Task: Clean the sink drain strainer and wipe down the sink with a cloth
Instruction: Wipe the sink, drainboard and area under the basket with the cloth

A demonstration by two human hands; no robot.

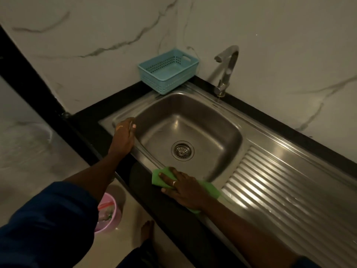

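Fingers (167, 176) of the right hand (183, 188) lie flat and spread, released, pressing the cloth (209, 187) onto the front rim of the sink (222, 120). Just beyond the fingertips, the strainer (182, 151) sits in the drain. The left hand (123, 136) rests on the rim left of the basin; whether its fingers grasp anything I cannot tell. Farther back, a basket (168, 71) and tap (226, 70) stand on the bench (90, 115). Under the left arm, a bucket (110, 211) sits on the floor (133, 209)

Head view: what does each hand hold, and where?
Nothing gripped: the right hand presses the green cloth flat on the sink, front rim; the left hand rests on the left rim.
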